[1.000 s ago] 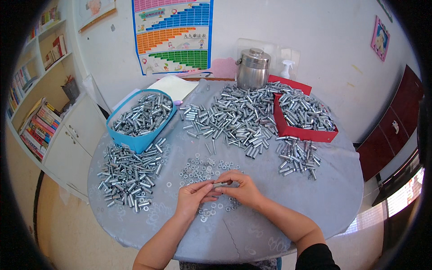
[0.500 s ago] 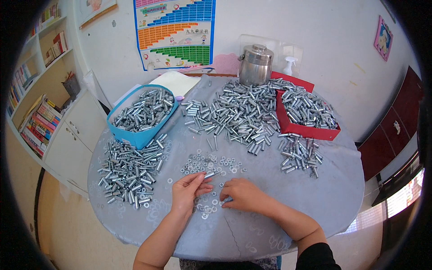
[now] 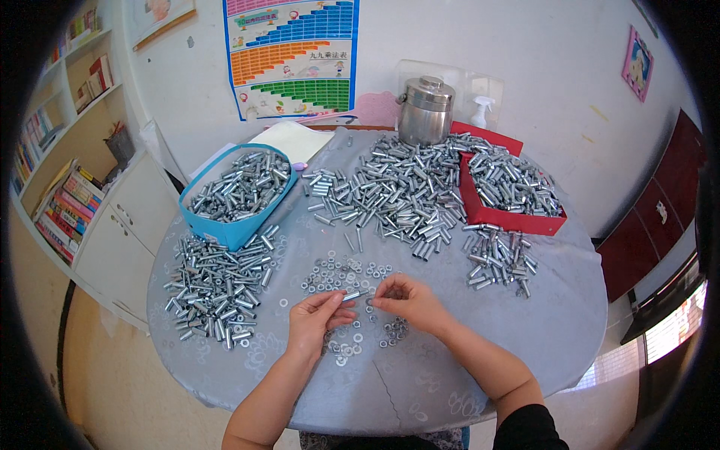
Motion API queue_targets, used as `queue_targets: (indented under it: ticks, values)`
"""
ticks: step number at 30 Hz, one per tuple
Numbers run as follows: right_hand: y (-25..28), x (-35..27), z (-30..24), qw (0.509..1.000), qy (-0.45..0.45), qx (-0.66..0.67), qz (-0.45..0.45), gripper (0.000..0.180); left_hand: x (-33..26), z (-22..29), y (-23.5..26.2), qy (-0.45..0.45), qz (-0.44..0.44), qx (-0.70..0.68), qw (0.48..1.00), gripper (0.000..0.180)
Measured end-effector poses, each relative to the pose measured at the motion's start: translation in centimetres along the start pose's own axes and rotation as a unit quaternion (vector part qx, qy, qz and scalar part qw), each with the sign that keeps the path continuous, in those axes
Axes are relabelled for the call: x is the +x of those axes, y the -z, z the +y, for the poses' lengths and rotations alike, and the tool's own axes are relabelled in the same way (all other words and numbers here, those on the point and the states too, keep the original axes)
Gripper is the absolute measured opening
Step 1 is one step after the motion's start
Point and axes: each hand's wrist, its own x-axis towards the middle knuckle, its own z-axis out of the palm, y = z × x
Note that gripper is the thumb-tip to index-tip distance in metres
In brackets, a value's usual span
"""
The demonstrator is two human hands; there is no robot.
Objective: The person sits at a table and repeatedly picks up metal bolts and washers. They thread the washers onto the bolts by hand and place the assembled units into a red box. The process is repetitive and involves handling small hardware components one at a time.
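My left hand (image 3: pixel 313 322) is closed in a pinch around a metal sleeve anchor bolt (image 3: pixel 351 296), whose threaded end points right. Close to that end, my right hand (image 3: pixel 412 304) has its thumb and fingers pressed together; whatever is between the fingertips is too small to make out. Flat washers (image 3: pixel 345 350) lie on the grey tablecloth just below my left hand. A cluster of small nuts (image 3: pixel 393 333) rests under my right wrist. Behind both hands spread more loose nuts and washers (image 3: pixel 328 279).
A blue box (image 3: pixel 238 237) full of metal anchors stands at left, with an anchor pile (image 3: pixel 217 289) before it. Another large heap (image 3: pixel 409 195) covers the far middle. At right are a filled red box (image 3: pixel 517 220) and a smaller pile (image 3: pixel 499 262). Behind stands a steel canister (image 3: pixel 426 116).
My right hand has risen from the nuts near the table's front and moved up to the bolt's tip, uncovering the nut cluster. My left hand still holds the bolt in nearly the same place.
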Motion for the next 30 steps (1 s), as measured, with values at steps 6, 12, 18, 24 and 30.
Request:
queue_targets:
  ticks: [6,12,18,24,30]
  values:
    - [0.3,0.4,0.0,0.996,-0.039,0.079,0.013,0.014,-0.2,0.1,-0.1,0.016,-0.007,0.001,1.0,0.02]
    - [0.2,0.5,0.3,0.996,-0.017,0.089,0.006,0.016,0.0,-0.3,0.1,0.036,-0.022,-0.003,0.999,0.02]
    - [-0.3,0.4,0.5,0.999,0.017,0.019,0.021,0.016,0.0,-0.3,0.2,0.053,-0.024,-0.019,0.998,0.022]
    - [-0.8,0.0,0.2,0.999,0.027,0.03,0.027,0.02,0.2,-0.5,0.5,0.078,-0.044,-0.051,0.995,0.024]
    - [-0.5,0.0,0.0,0.996,-0.044,0.081,0.017,0.025,0.1,-0.5,0.5,0.092,-0.058,-0.052,0.993,0.023]
